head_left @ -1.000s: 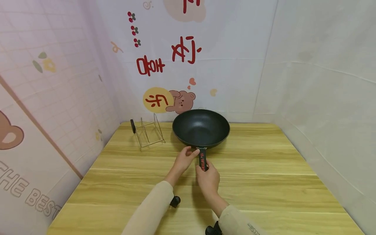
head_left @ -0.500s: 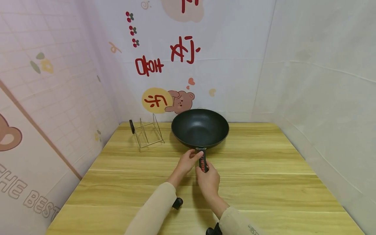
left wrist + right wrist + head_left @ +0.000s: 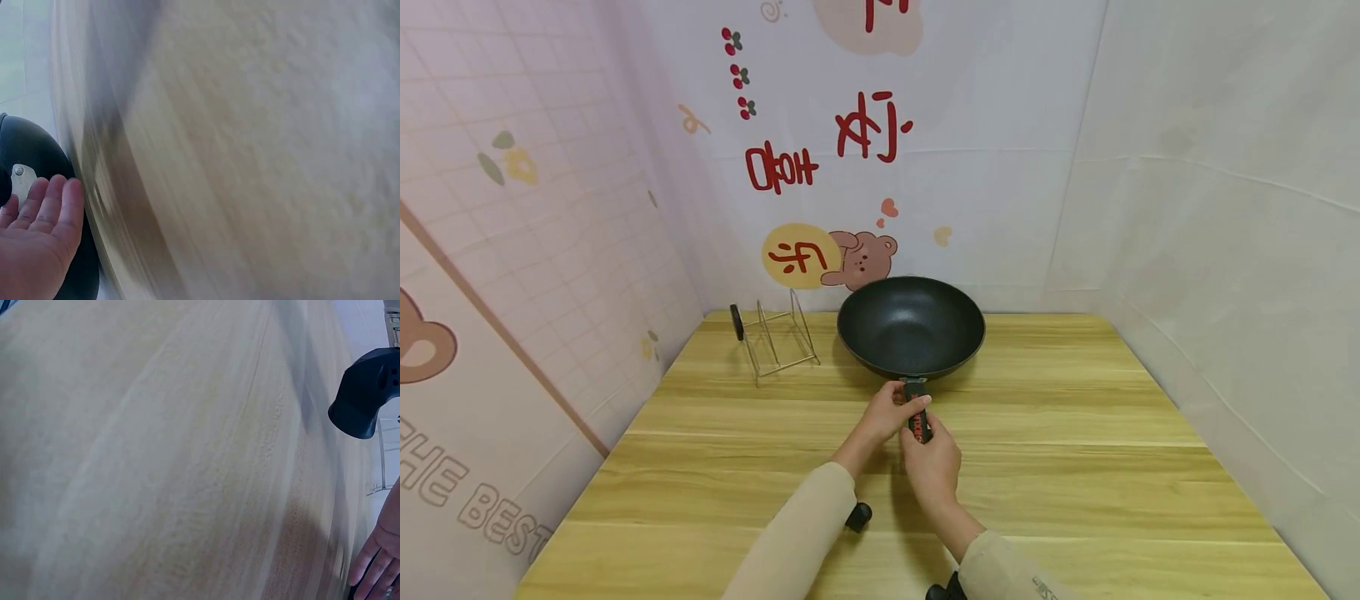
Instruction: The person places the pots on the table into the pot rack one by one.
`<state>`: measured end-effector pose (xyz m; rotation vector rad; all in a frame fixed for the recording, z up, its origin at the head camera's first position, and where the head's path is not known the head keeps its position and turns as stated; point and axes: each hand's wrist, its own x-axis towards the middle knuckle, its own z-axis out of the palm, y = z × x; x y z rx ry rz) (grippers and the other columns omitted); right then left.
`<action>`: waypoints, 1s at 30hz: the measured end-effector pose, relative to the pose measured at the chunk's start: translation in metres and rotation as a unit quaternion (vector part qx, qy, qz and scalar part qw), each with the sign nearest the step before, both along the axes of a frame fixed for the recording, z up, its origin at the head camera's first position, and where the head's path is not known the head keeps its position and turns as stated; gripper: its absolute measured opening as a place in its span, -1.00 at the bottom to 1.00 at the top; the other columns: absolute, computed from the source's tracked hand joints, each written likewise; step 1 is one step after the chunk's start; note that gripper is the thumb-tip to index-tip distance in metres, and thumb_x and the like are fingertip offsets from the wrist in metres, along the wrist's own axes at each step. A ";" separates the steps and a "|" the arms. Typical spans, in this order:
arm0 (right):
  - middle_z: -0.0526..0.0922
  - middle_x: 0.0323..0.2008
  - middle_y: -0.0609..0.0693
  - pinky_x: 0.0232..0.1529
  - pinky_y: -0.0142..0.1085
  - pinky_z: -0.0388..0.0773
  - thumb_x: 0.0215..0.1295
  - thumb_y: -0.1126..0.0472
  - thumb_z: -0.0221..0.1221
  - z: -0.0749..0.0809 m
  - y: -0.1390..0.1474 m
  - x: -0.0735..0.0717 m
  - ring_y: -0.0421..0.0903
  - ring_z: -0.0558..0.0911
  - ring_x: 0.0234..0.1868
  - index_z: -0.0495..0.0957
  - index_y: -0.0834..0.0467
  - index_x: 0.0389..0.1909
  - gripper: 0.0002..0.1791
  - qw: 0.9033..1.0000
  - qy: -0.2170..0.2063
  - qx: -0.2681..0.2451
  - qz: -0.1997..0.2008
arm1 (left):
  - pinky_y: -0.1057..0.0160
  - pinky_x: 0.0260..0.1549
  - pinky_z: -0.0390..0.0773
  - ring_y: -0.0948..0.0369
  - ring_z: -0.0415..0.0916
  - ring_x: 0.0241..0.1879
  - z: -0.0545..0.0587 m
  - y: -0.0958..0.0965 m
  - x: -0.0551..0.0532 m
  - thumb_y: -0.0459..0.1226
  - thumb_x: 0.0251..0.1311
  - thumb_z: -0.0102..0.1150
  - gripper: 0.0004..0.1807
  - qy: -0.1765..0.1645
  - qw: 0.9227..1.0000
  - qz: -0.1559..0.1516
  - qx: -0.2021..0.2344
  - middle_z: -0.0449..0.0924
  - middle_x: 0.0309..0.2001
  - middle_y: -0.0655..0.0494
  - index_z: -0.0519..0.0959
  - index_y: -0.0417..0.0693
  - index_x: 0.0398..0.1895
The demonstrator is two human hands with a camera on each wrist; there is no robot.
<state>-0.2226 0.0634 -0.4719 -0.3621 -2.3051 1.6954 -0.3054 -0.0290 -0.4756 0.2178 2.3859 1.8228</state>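
Note:
A black wok (image 3: 912, 325) sits toward the back of the wooden table, its handle (image 3: 914, 392) pointing at me with red lettering on top. My left hand (image 3: 883, 417) grips the handle near the bowl, thumb laid across the top. Seen in the left wrist view, the fingers of my left hand (image 3: 37, 244) lie beneath the handle beside the wok's dark underside (image 3: 31, 140) and a riveted bracket (image 3: 24, 181). Closer to me, my right hand (image 3: 932, 458) holds the handle's end. Only part of my right hand (image 3: 384, 556) shows in the right wrist view.
A wire rack (image 3: 778, 342) with a black end piece stands left of the wok. Printed cloth walls (image 3: 985, 208) enclose the wooden table (image 3: 1075, 467) at the back and sides. Black wrist devices (image 3: 859, 517) hang under both sleeves.
My left hand has slid right and slightly toward me along the handle, its thumb now reaching across the top. My right hand keeps its hold; the wok has barely moved.

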 end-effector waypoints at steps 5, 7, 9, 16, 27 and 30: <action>0.63 -0.44 0.05 -0.61 -0.29 0.50 0.26 0.21 0.27 0.000 -0.001 0.000 -0.14 0.55 -0.64 0.57 0.24 0.16 -0.55 1.000 0.000 0.004 -0.007 | -0.01 0.10 0.48 -0.03 0.52 0.07 0.000 0.002 -0.001 -0.04 0.23 0.34 -0.31 -0.020 0.999 -0.005 0.036 0.53 0.07 -0.18 0.33 -0.32 0.23; 0.64 -0.44 0.05 -0.61 -0.29 0.50 0.26 0.21 0.27 0.001 -0.001 0.001 -0.14 0.55 -0.64 0.57 0.24 0.15 -0.56 1.000 0.001 0.006 -0.008 | 0.01 0.08 0.51 -0.03 0.53 0.05 -0.001 0.002 -0.002 -0.08 0.22 0.35 -0.29 -0.030 0.998 -0.008 0.054 0.53 0.09 -0.20 0.30 -0.33 0.26; 0.63 -0.44 0.06 -0.61 -0.28 0.50 0.26 0.22 0.27 0.001 -0.001 0.001 -0.14 0.55 -0.66 0.58 0.24 0.14 -0.57 1.000 0.003 0.004 -0.009 | 0.03 0.05 0.53 -0.03 0.55 0.03 -0.002 0.003 -0.004 -0.13 0.22 0.35 -0.28 -0.041 0.996 -0.011 0.072 0.53 0.10 -0.21 0.27 -0.35 0.28; 0.64 -0.39 0.10 -0.61 -0.28 0.50 0.26 0.25 0.23 -0.001 -0.001 0.001 -0.13 0.55 -0.65 0.55 0.27 0.18 -0.54 1.000 0.003 -0.003 -0.007 | 0.17 -0.13 0.57 0.06 0.57 -0.09 -0.003 0.008 -0.007 -0.31 0.21 0.29 -0.35 -0.079 0.988 0.000 0.131 0.56 0.05 -0.22 0.25 -0.38 0.29; 0.67 -0.27 0.15 -0.61 -0.27 0.52 0.23 0.26 0.24 -0.002 -0.002 0.002 -0.13 0.56 -0.67 0.53 0.26 0.21 -0.50 1.000 0.004 -0.005 -0.018 | 0.20 -0.08 0.53 0.05 0.51 -0.07 -0.003 0.010 -0.007 -0.38 0.16 0.23 -0.37 -0.091 0.984 0.009 0.154 0.46 0.10 -0.23 0.26 -0.40 0.28; 0.67 -0.26 0.15 -0.60 -0.27 0.52 0.23 0.25 0.25 -0.002 -0.003 0.002 -0.13 0.57 -0.65 0.54 0.26 0.20 -0.51 1.000 0.005 -0.003 -0.021 | 0.16 -0.03 0.52 0.02 0.50 -0.02 -0.004 0.011 -0.006 -0.37 0.15 0.24 -0.35 -0.097 0.982 0.011 0.159 0.45 0.12 -0.23 0.25 -0.39 0.29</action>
